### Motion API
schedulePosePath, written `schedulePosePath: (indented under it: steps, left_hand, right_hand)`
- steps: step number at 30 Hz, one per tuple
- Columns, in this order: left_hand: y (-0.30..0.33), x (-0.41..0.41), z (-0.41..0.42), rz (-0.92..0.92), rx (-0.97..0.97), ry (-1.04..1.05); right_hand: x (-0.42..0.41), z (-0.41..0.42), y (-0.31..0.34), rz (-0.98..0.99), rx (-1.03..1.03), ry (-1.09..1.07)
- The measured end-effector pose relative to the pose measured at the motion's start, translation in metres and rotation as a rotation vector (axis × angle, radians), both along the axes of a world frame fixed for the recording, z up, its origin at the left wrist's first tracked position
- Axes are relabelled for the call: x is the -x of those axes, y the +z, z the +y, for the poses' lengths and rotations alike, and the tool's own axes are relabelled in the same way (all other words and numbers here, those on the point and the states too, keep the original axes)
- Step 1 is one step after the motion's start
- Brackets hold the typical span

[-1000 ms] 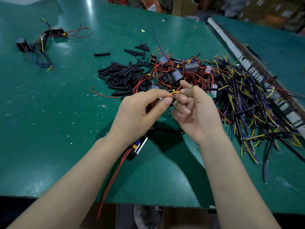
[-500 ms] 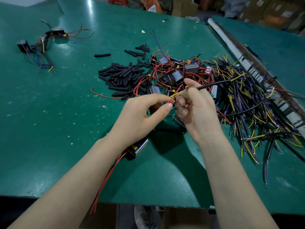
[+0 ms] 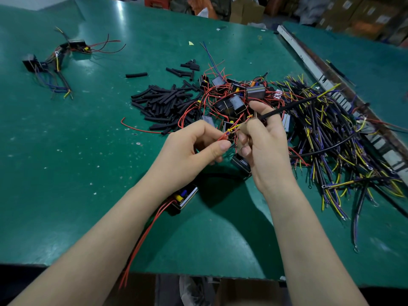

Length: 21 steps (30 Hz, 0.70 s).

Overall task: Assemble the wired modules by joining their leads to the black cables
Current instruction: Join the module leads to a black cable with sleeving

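Observation:
My left hand point(image 3: 189, 151) pinches a thin red lead point(image 3: 221, 138) between thumb and forefinger. My right hand point(image 3: 262, 142) grips a black cable point(image 3: 291, 107) that slants up to the right, its yellow wire end point(image 3: 233, 128) meeting the red lead between both hands. A black module point(image 3: 184, 198) with yellow and blue parts lies under my left wrist, red leads trailing toward the table edge. Another module point(image 3: 240, 165) sits partly hidden under my right hand. A heap of modules with red leads point(image 3: 234, 100) lies just beyond my hands.
A pile of black cables with yellow and purple wires point(image 3: 344, 138) spreads on the right. Black sleeve pieces point(image 3: 163, 102) are heaped left of the modules. Joined assemblies point(image 3: 57, 62) lie at the far left of the green table point(image 3: 66, 151). A rail point(image 3: 313, 67) runs along the right.
My right hand has lifted the black cable so it now sticks up to the right, and its yellow end has come to the red lead. Both hands shifted slightly.

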<state>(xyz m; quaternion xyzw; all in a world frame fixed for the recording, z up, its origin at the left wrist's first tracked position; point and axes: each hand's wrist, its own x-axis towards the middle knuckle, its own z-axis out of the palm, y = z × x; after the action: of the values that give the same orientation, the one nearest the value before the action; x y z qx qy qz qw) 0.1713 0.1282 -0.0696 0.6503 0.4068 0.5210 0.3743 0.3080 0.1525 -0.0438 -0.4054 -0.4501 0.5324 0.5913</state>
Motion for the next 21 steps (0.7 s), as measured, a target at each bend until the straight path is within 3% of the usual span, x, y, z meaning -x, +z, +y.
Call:
schedulePosePath:
  steps: [6,21]
  left_hand:
    - [0.0001,-0.0026,-0.0007,-0.121,0.088,-0.046]
    - [-0.0021,-0.0004,0.0031,-0.101,0.098,-0.080]
  right_hand:
    - [0.0006,0.0005,-0.0010,0.005,-0.005,-0.012]
    - [-0.0003,-0.0008,-0.0001,-0.009,-0.007,0.050]
